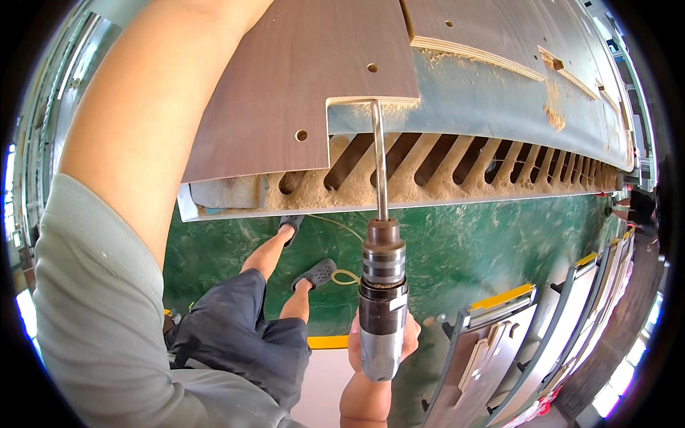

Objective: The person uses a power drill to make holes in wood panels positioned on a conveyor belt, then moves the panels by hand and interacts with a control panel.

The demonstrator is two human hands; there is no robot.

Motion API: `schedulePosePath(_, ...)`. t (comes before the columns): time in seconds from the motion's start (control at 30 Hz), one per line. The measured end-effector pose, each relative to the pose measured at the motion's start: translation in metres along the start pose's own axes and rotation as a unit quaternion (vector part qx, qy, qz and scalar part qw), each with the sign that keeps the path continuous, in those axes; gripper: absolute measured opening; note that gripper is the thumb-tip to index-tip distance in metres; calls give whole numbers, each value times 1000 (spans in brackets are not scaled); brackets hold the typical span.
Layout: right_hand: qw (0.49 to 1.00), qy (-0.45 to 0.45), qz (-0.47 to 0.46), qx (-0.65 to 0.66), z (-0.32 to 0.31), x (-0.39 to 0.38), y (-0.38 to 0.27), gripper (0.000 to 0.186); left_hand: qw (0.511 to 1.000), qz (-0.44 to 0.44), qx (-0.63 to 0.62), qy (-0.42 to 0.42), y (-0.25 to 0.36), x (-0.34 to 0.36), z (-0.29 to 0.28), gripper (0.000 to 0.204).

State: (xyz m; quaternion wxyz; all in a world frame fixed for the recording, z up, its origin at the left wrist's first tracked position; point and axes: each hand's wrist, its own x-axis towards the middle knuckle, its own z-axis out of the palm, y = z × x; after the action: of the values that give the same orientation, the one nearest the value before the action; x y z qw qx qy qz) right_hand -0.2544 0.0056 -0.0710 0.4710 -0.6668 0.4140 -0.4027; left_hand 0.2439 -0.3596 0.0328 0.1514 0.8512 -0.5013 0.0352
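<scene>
My right hand (410,337) grips a power drill (382,314), black and silver, pointing away from me. Its long steel drill bit (380,164) reaches to the cut edge of a brown-faced plywood board (285,93), inside a rectangular notch; the tip meets the edge or is in it, I cannot tell how deep. Sawdust (399,107) lies along that edge. Two round holes show in the board's face near the notch. My left forearm (160,100) stretches up over the board, and its hand is beyond the top of the picture.
The board lies on a grey machine bed with a slotted, sawdust-covered front rail (442,167). More notched plywood boards (485,28) lie to the right. Panels on yellow-topped racks (503,296) stand at lower right. A pale hose (345,277) runs over the green floor (457,242) near my feet.
</scene>
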Motion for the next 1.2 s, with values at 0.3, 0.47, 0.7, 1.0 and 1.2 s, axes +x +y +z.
schedulePosePath(0.3,999,-17,-44,14,1,6,1,30,1000,-2,-3,4,-2,1,-3,101)
schedulePosePath(0.47,999,-32,12,1,0,12,-16,27,1000,-5,-3,2,-6,5,-1,103)
schedulePosePath(0.7,991,19,-112,-68,13,16,-5,22,1000,-4,-3,5,-8,10,-1,104)
schedulePosePath(1.0,994,-12,-85,-68,5,20,-3,25,1000,-7,-4,11,-15,11,-1,106)
schedulePosePath(1.2,993,9,-104,-63,8,21,12,28,1000,-5,-4,13,-13,10,-1,108)
